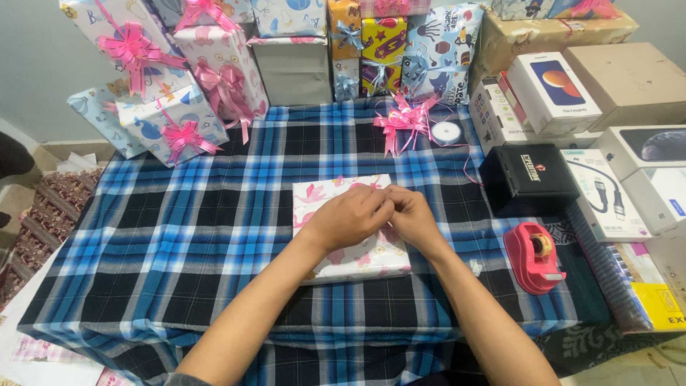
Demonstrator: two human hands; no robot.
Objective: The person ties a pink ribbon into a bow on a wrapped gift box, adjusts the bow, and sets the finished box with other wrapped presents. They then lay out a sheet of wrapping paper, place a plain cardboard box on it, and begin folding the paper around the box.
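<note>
- Left hand (349, 216) and right hand (413, 216) meet over the wrapped box (330, 197); fingers curled, tips pinched together on its top paper.
- Box lies flat under the fingers on the plaid-covered surface (179, 236).
- Red tape dispenser (534, 257) right of the fingers, apart.
- Pink bow (404, 121) and ribbon spool (445, 132) beyond the fingers.

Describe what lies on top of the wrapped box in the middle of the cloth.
Both hands rest on the wrapped box: left hand and right hand, fingers meeting near its far edge. Whatever the fingers pinch is covered, as is the paper beneath them.
</note>
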